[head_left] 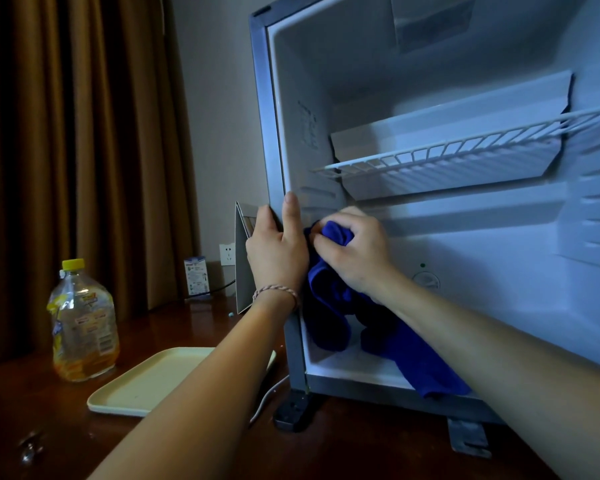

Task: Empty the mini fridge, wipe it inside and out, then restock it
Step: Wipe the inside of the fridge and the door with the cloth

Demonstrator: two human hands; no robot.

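Fridge (465,237) open, wire shelf (447,150) bare, right hand (355,251) gripping blue cloth (329,299) inside near left wall, left hand (278,251) clasping left frame edge, bottle (82,323) part-filled.

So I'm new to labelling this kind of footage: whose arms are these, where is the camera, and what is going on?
There is no machine here. A person wears one camera on the head, so you look down along their own bare arms. The left hand grips the front edge of the open grey mini fridge. The right hand holds a bunched dark blue cloth against the inside wall. A white wire shelf sits inside. On the dark wooden table stand a yellow-capped clear plastic bottle and a pale cream tray.
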